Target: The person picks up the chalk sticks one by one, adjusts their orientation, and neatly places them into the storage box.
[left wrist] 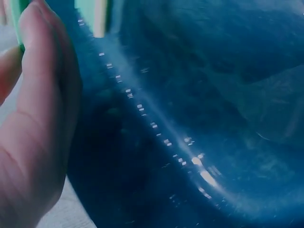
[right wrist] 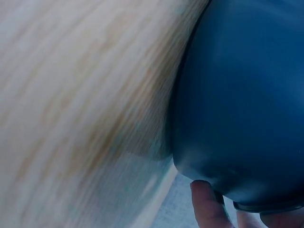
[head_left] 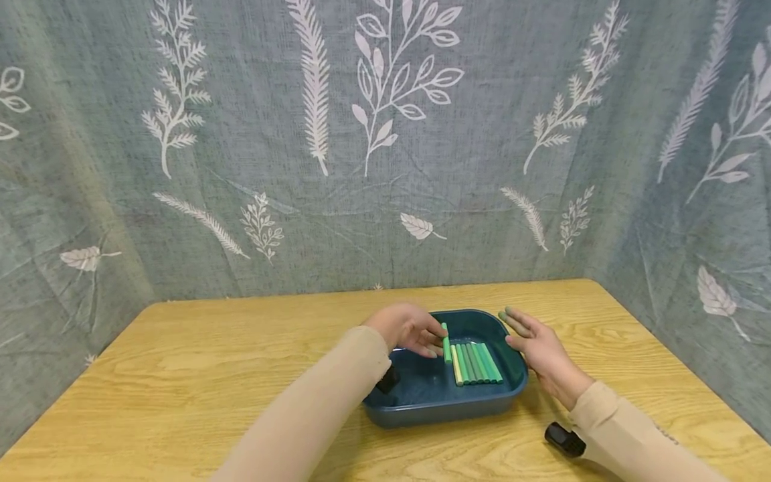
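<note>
A dark blue basin [head_left: 446,413] stands on the table. Toward its right end lies a row of several chalk-like sticks [head_left: 478,365] side by side, mostly greens, with a pale yellow stick [head_left: 457,367] at the row's left edge. My left hand [head_left: 409,329] reaches over the basin and pinches a light green stick [head_left: 447,349] between thumb and fingers, just left of the row. The left wrist view shows that hand [left wrist: 38,109] at its edge. My right hand [head_left: 545,351] is at the basin's right rim, fingers extended, with nothing in it; its fingertips look greenish.
The wooden table [head_left: 241,375] extends around the basin on all sides. Behind it hangs a grey-green curtain [head_left: 271,134] with white leaf prints. Black wrist cameras sit at both wrists, the right one [head_left: 565,440] low over the table.
</note>
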`<state>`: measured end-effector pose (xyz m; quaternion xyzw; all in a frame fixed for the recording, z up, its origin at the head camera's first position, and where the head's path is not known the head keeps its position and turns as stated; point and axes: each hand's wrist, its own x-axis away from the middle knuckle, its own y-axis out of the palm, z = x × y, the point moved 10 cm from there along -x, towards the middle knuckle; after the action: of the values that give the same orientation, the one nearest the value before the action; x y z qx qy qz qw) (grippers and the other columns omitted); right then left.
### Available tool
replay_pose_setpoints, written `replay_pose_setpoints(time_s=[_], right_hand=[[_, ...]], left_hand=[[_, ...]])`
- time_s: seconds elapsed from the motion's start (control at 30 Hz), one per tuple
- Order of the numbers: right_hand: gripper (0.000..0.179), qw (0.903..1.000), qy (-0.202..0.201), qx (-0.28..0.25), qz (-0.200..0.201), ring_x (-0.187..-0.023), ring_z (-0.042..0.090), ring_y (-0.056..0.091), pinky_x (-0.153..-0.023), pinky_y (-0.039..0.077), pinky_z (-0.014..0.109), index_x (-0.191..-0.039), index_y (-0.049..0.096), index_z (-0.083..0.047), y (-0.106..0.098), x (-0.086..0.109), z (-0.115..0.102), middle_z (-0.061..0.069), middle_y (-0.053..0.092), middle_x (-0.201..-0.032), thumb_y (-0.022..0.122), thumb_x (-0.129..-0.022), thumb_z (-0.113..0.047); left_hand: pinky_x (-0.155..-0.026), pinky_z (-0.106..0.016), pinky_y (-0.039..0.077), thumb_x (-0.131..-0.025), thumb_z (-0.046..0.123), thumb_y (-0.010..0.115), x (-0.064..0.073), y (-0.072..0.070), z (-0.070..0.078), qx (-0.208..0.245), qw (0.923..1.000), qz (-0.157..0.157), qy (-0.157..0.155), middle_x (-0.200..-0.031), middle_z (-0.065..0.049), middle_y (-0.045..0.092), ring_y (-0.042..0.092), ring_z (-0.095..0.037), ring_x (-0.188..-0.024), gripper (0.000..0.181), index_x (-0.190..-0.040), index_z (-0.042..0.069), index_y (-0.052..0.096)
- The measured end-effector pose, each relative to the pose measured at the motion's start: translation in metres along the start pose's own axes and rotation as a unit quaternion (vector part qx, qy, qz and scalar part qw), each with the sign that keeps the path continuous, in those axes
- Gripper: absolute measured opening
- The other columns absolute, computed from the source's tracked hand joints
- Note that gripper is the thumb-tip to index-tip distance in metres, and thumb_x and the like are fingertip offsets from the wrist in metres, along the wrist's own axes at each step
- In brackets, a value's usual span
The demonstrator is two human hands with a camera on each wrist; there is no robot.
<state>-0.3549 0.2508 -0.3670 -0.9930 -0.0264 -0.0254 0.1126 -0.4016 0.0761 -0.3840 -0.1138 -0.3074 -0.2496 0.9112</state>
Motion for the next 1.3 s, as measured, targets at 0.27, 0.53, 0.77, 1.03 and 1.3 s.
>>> replay_pose_setpoints(time_s=[0.27, 0.53, 0.77, 1.03, 1.3], right_hand=[[0.059, 0.9999, 0.001, -0.014, -0.008, -0.143, 0.041, 0.016, -0.091, 0.049, 0.033, -0.155, 0.009, -0.001, -0.002, 0.005, -0.001, 0.019, 0.016, -0.158, 0.038, -0.104, -0.001], [0.060, 0.9995, 0.003, -0.028, -0.012, -0.144, 0.040, 0.015, -0.076, 0.050, 0.024, -0.155, 0.009, -0.002, -0.001, 0.008, -0.004, 0.019, 0.015, -0.159, 0.039, -0.104, -0.001], [0.061, 0.9993, 0.011, -0.034, -0.008, -0.143, 0.039, 0.020, -0.060, 0.045, 0.022, -0.156, 0.009, -0.002, -0.001, 0.010, -0.002, 0.019, 0.016, -0.159, 0.040, -0.104, -0.001], [0.062, 0.9995, 0.010, -0.028, -0.014, -0.143, 0.042, 0.016, -0.070, 0.048, 0.025, -0.155, 0.009, -0.002, 0.001, 0.008, 0.001, 0.020, 0.016, -0.158, 0.043, -0.104, -0.003], [0.063, 0.9985, 0.031, -0.044, 0.000, -0.142, 0.038, 0.023, -0.058, 0.044, 0.021, -0.156, 0.010, -0.003, -0.002, 0.009, 0.011, 0.019, 0.017, -0.158, 0.043, -0.103, -0.001]], left_hand=[[-0.097, -0.033, 0.050, -0.100, 0.004, 0.054, -0.011, 0.012, -0.009, -0.025, 0.9992, 0.012, -0.030, -0.119, -0.023, 0.062, 0.057, -0.031, -0.119, 0.033, -0.131, -0.006, 0.054], [-0.097, -0.035, 0.050, -0.099, 0.001, 0.055, -0.011, 0.016, -0.014, -0.045, 0.9972, 0.023, -0.054, -0.122, -0.024, 0.061, 0.057, -0.031, -0.119, 0.026, -0.124, -0.007, 0.058], [-0.095, -0.033, 0.051, -0.098, 0.000, 0.057, -0.016, 0.015, -0.022, -0.032, 0.9963, 0.023, -0.076, -0.118, -0.023, 0.064, 0.060, -0.031, -0.116, 0.025, -0.122, -0.007, 0.060], [-0.089, -0.038, 0.054, -0.097, -0.002, 0.056, -0.031, 0.011, -0.030, -0.011, 0.9959, -0.004, -0.090, -0.122, -0.029, 0.059, 0.063, -0.035, -0.108, 0.035, -0.130, -0.012, 0.052], [-0.101, -0.039, 0.046, -0.102, 0.004, 0.048, 0.019, 0.013, -0.009, -0.020, 0.9991, -0.033, -0.019, -0.138, -0.031, 0.047, 0.053, -0.040, -0.123, 0.043, -0.142, -0.009, 0.040]])
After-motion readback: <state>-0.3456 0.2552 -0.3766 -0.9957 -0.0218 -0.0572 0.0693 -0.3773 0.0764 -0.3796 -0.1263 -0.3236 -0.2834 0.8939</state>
